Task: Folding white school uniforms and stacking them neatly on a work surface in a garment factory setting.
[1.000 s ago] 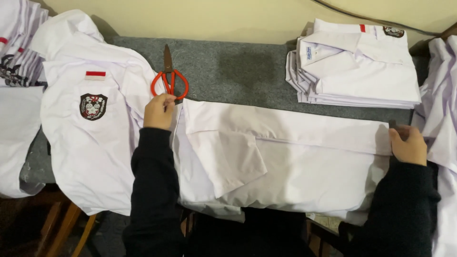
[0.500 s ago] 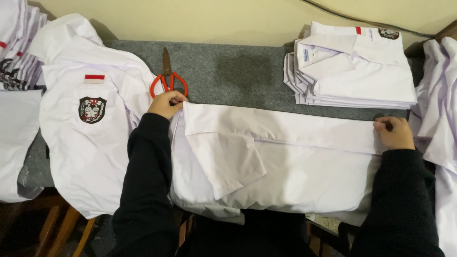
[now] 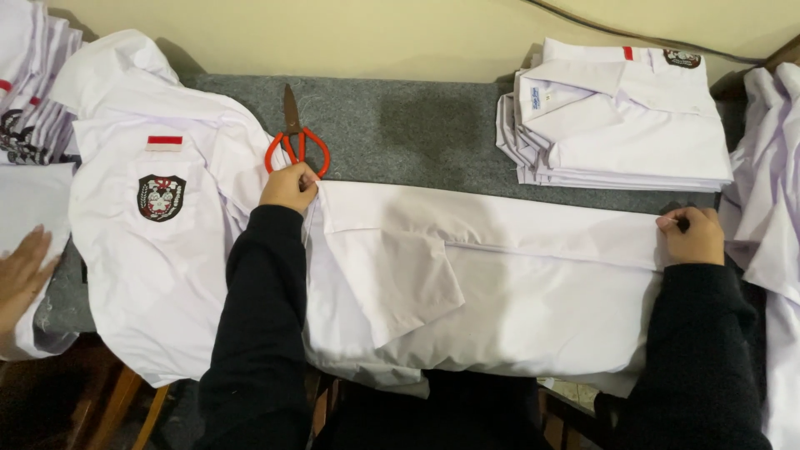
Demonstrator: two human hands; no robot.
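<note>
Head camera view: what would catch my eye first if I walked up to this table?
Most likely the big white shirt stretched flat across the middle of the grey table, with the left hand pinching one end and the right hand the other. Just behind the left hand lie scissors with bright orange handles. A neat stack of folded white shirts sits at the back right, and a shirt with a dark badge lies spread at the left.

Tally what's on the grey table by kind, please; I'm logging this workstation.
Loose white shirts, spread out: 2 (one gripped by both hands, one with a crest badge)
Stacks of folded white shirts: 2 ()
Red-handled scissors: 1
Total: 5
</note>
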